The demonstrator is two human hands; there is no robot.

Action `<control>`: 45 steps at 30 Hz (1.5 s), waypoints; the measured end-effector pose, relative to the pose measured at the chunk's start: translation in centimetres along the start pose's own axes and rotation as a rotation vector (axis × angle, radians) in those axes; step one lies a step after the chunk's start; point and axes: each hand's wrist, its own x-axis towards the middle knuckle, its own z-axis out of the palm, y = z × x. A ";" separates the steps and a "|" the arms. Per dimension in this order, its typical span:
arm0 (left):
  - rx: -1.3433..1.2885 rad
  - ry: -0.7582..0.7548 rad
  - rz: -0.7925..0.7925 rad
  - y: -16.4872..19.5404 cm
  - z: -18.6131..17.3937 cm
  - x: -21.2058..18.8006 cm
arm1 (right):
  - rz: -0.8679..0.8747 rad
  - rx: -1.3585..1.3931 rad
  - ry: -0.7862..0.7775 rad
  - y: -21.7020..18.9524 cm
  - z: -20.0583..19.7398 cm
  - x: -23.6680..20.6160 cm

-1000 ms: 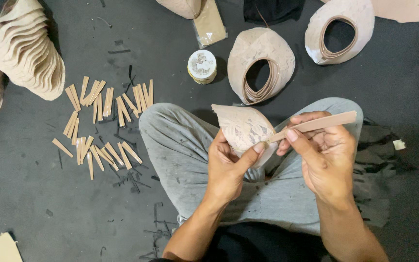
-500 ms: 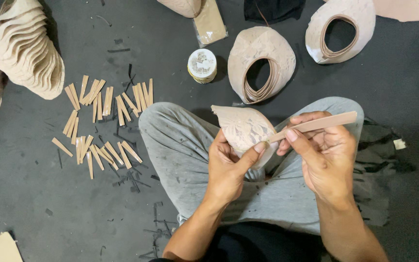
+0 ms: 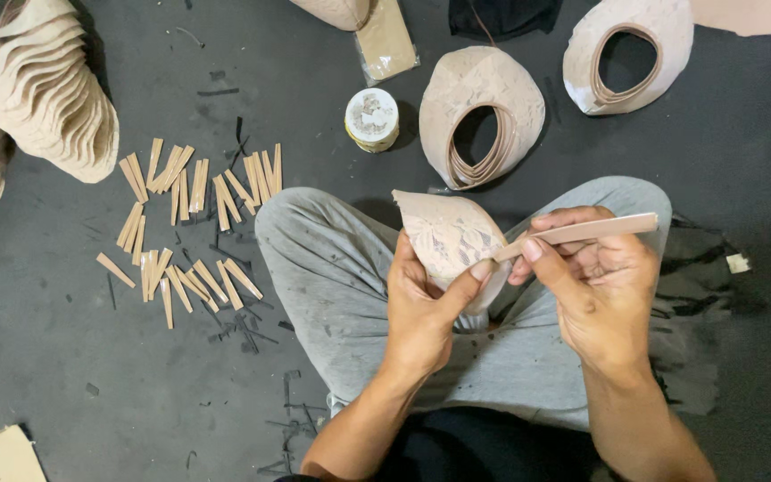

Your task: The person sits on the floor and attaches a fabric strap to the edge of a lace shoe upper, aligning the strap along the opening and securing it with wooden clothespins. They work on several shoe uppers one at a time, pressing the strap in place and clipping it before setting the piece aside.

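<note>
A beige lace cup (image 3: 446, 239) sits above the person's lap, gripped by the left hand (image 3: 423, 308), whose fingers curl behind it while the thumb presses on its right edge. Just to the right of that thumb, the right hand (image 3: 601, 290) pinches a long tan strip (image 3: 582, 232) between thumb and fingers, the strip's left end touching the edge of the cup and its other end pointing away to the right. Both hands rest over grey trousers (image 3: 332, 277) on crossed legs. Beyond the hands, on the dark floor (image 3: 64, 357), lies a stack of similar cups (image 3: 484, 112) with a hole in the middle, and another stack (image 3: 628, 54) further right. A small round tin (image 3: 372, 119) stands just left of the nearer stack. Well to the left of the left hand, many short tan strips (image 3: 194, 223) lie scattered, and beyond them tall piles of beige cups (image 3: 46, 89) lean on their sides.
</note>
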 end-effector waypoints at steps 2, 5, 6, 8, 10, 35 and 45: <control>0.010 0.020 -0.003 0.1 0.4 0.0 | 0.002 -0.019 -0.001 0.0 0.0 0.0; 0.058 0.012 0.002 0.5 0.7 -0.1 | -0.003 0.001 -0.001 -0.1 0.0 -0.1; 0.051 0.011 0.009 0.6 0.9 -0.1 | -0.004 0.001 -0.004 -0.1 0.0 -0.1; 0.038 0.010 0.021 0.7 1.0 -0.1 | -0.006 0.001 -0.009 -0.1 0.0 -0.1; 0.054 0.020 0.022 0.6 1.1 -0.1 | -0.015 -0.008 -0.019 -0.1 0.0 -0.1; 0.074 0.081 -0.025 0.2 0.3 -0.1 | 0.057 -0.019 -0.056 -0.3 -0.1 0.0; 0.099 0.061 0.030 -0.1 0.1 -0.4 | 0.034 -0.107 -0.033 -1.1 -0.7 0.4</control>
